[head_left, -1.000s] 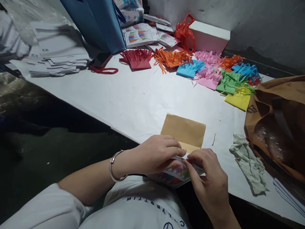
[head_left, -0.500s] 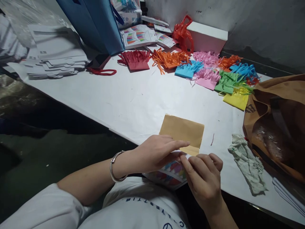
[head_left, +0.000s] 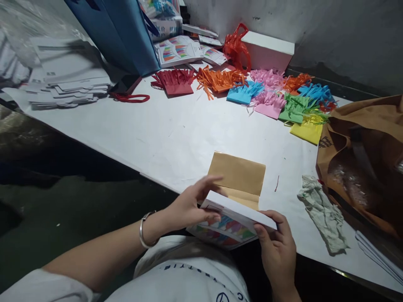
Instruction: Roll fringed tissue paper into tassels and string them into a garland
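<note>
A flat white carton [head_left: 241, 214] with a colourful printed front is tilted at the table's near edge, against my body. My right hand [head_left: 278, 247] grips its right end, thumb on the front and fingers behind. At the left end, my left hand [head_left: 192, 205] has its thumb on the printed face, while its blurred fingers arch over the top edge. Just beyond lies a creased piece of brown card [head_left: 237, 174], its near part hidden by the carton; I cannot tell whether they are joined.
Fringed paper bundles, including a yellow one [head_left: 305, 132] and a dark red one [head_left: 176, 82], line the back. A brown bag [head_left: 362, 111] and crumpled paper [head_left: 325, 218] lie right. At left are a paper stack [head_left: 69, 79], a blue bag [head_left: 122, 37] and the table edge.
My hands have moved apart from the middle of the carton's top edge to its two ends. More of the carton's white edge and printed front now shows.
</note>
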Tool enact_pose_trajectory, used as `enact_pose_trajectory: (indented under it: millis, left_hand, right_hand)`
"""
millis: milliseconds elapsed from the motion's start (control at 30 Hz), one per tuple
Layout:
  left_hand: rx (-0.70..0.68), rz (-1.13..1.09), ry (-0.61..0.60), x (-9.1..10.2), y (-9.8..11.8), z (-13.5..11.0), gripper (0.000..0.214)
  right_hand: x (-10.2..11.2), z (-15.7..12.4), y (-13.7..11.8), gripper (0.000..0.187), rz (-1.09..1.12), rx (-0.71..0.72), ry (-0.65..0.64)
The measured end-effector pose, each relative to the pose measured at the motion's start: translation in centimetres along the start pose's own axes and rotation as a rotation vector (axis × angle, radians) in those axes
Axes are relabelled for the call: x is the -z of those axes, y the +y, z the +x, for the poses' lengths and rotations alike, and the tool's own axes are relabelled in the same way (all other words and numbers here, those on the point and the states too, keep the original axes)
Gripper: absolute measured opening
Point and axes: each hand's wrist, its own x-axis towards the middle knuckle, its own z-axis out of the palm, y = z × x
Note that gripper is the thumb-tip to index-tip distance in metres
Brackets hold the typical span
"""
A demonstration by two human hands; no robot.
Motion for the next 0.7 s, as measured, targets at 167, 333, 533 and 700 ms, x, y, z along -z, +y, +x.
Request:
enact_pose_trajectory:
  millis: [167, 333, 533, 700]
  left_hand:
    - [0.075, -0.137, 0.117, -1.0, -0.4, -1.1, 0.02]
    - [0.118, -0.211, -0.043, -1.3, 0.5, -0.6, 0.042]
    - [0.134, -0.405, 0.13, -2.4, 1.7, 0.3, 0.049]
    - [0.102, -0.767, -0.281, -4.4, 1.8, 0.8, 0.083]
  right_hand:
    - [-2.8, -1.3, 0.2, 0.059, 0.283, -0.256, 0.146]
    - [-2.1, 0.6, -1.1, 0.06, 0.181, -0.189, 0.281]
    - [-3.1, 1.1, -2.8, 0.09, -0.608, 0.571, 0.263]
    - [-5.2, 0.2, -3.0, 0.098, -0.746, 0.614, 0.12]
